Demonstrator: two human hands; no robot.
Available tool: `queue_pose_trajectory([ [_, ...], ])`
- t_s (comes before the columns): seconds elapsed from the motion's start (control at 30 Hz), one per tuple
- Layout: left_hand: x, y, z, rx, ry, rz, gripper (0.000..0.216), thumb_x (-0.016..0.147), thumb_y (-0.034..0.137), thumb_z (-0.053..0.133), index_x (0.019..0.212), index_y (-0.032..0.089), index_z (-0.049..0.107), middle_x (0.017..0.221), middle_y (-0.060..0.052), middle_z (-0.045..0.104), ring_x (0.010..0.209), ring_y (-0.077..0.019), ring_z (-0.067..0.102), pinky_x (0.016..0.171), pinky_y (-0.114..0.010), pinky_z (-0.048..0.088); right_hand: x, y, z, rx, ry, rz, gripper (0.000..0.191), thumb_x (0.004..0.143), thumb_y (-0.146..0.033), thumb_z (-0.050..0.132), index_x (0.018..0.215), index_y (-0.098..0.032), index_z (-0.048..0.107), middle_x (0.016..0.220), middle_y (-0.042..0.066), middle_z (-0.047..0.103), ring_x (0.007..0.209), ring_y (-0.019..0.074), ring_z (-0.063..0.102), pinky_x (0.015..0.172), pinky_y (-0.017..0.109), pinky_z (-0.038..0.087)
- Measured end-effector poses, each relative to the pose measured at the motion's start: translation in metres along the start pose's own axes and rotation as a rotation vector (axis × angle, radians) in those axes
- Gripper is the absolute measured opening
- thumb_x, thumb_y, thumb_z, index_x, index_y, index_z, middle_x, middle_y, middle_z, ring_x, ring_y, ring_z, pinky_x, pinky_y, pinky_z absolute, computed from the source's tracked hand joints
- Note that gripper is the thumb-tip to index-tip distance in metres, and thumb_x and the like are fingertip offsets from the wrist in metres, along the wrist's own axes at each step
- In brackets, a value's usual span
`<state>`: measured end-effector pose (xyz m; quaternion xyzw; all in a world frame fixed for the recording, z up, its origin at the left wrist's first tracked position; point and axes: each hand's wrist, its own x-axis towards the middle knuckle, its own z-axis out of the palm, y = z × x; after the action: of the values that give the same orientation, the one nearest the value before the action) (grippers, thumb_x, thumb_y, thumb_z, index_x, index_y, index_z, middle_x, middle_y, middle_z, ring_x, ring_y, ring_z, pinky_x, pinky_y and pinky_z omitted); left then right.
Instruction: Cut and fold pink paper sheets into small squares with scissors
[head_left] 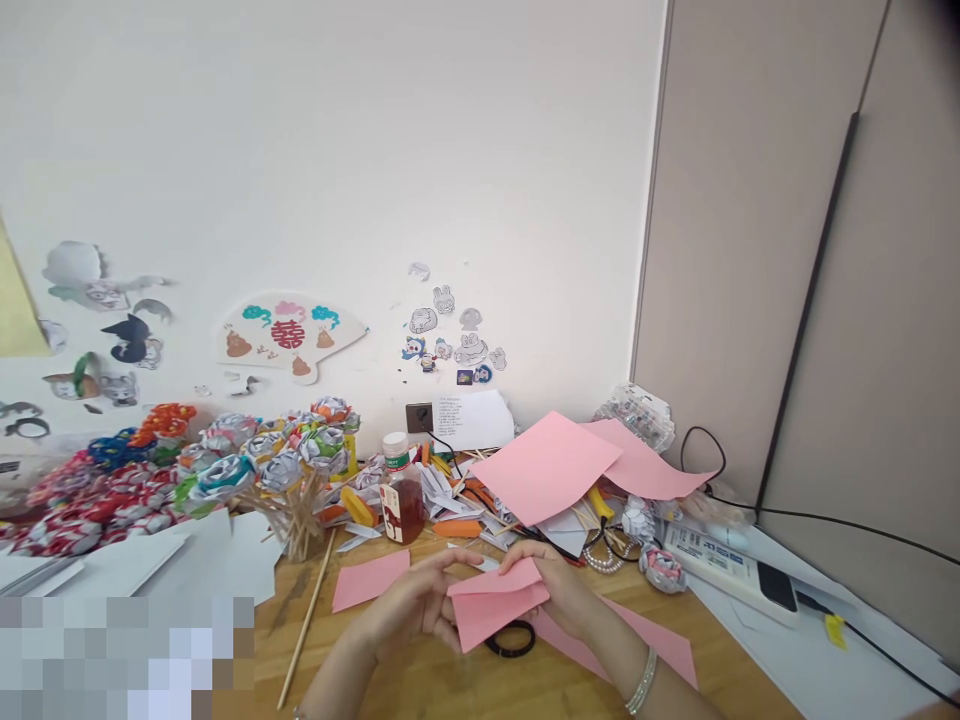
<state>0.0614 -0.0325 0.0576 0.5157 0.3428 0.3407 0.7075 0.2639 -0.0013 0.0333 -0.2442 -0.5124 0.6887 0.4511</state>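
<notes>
A piece of pink paper, with a folded flap along its upper edge, is held above the wooden table. My right hand grips its right side, fingers behind and along the top. At the left edge, my left hand has its fingers curled about the paper's corner; part of its grip is hidden. Beneath the paper lies a black ring, partly covered. A small pink sheet rests on the table left of my hands, and another pink strip lies under my right forearm.
Large pink sheets lie over a heap of paper scraps at the back. A bottle of reddish liquid, paper flowers on sticks and a loose wooden stick stand or lie leftward. A white power strip is at right.
</notes>
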Motion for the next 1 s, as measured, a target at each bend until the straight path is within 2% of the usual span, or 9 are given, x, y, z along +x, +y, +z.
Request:
queue_pose_trajectory([
  [0.1,0.000,-0.001,0.004,-0.060,-0.047,-0.066,0.032,0.076,0.041,0.047,0.098,0.019,0.054,0.065,-0.005,0.067,0.054,-0.0188,0.063,0.048,-0.028,0.048,0.000,0.001,0.002,-0.064,-0.008,-0.004,0.016,0.059,-0.016,0.052,0.056,-0.016,0.067,0.048,-0.002,0.050,0.042,0.0083,0.039,0.040,0.019,0.025],
  [0.17,0.001,-0.005,0.011,-0.029,-0.044,-0.080,0.038,0.078,0.049,0.046,0.096,0.017,0.056,0.070,-0.007,0.068,0.057,-0.0176,0.063,0.048,-0.026,0.047,-0.001,0.003,0.003,-0.078,-0.036,0.031,0.018,0.057,-0.015,0.050,0.054,-0.016,0.068,0.046,-0.002,0.050,0.042,0.0084,0.039,0.040,0.018,0.024],
  [0.27,0.005,-0.016,0.020,0.078,-0.071,-0.063,0.042,0.073,0.048,0.058,0.097,0.014,0.057,0.084,-0.010,0.068,0.069,-0.0187,0.065,0.058,-0.026,0.049,-0.001,0.007,0.004,-0.086,-0.070,0.067,0.020,0.055,-0.013,0.048,0.055,-0.015,0.068,0.050,-0.001,0.055,0.044,0.0084,0.042,0.043,0.018,0.027],
  [0.47,0.015,-0.033,0.016,0.150,-0.140,-0.085,0.059,0.060,0.049,0.070,0.105,0.017,0.049,0.087,-0.010,0.066,0.065,-0.0188,0.064,0.058,-0.030,0.050,0.001,0.014,0.002,-0.107,-0.036,0.098,0.020,0.055,-0.014,0.047,0.059,-0.015,0.067,0.049,-0.001,0.055,0.043,0.0089,0.042,0.042,0.018,0.027],
  [0.6,0.013,-0.024,0.015,0.431,-0.086,0.022,0.059,0.057,0.048,0.071,0.103,0.016,0.054,0.093,-0.005,0.061,0.080,-0.0183,0.057,0.070,-0.028,0.044,0.004,0.017,0.000,-0.144,-0.020,0.114,0.020,0.054,-0.014,0.048,0.059,-0.014,0.067,0.053,0.000,0.057,0.046,0.0095,0.046,0.044,0.018,0.030],
  [0.7,0.012,-0.017,0.017,0.599,0.011,0.059,0.052,0.059,0.048,0.070,0.097,0.015,0.058,0.087,0.000,0.059,0.080,-0.0160,0.050,0.069,-0.025,0.039,0.008,0.018,-0.001,-0.210,-0.007,0.115,0.021,0.054,-0.016,0.046,0.059,-0.014,0.066,0.048,-0.001,0.054,0.041,0.0091,0.043,0.041,0.019,0.028],
  [0.83,0.012,-0.013,0.019,0.534,0.032,0.065,0.046,0.064,0.050,0.064,0.092,0.013,0.060,0.076,0.001,0.056,0.071,-0.0134,0.047,0.064,-0.023,0.035,0.011,0.018,-0.001,-0.261,0.003,0.124,0.019,0.057,-0.019,0.049,0.064,-0.015,0.066,0.045,-0.003,0.052,0.038,0.0086,0.040,0.041,0.020,0.026],
  [0.93,0.009,-0.010,0.022,0.495,0.016,0.081,0.041,0.071,0.050,0.058,0.092,0.015,0.061,0.076,0.001,0.056,0.072,-0.0137,0.046,0.066,-0.024,0.034,0.010,0.017,0.000,-0.206,-0.027,0.111,0.019,0.056,-0.015,0.053,0.069,-0.015,0.067,0.055,-0.002,0.058,0.049,0.0101,0.047,0.049,0.021,0.031],
  [1.0,0.007,-0.008,0.023,0.477,0.061,0.061,0.038,0.073,0.049,0.055,0.092,0.016,0.062,0.080,0.000,0.058,0.077,-0.0153,0.047,0.069,-0.025,0.034,0.009,0.017,0.001,-0.181,-0.048,0.111,0.024,0.055,-0.012,0.051,0.073,-0.015,0.066,0.061,-0.002,0.060,0.055,0.0110,0.050,0.052,0.021,0.032],
])
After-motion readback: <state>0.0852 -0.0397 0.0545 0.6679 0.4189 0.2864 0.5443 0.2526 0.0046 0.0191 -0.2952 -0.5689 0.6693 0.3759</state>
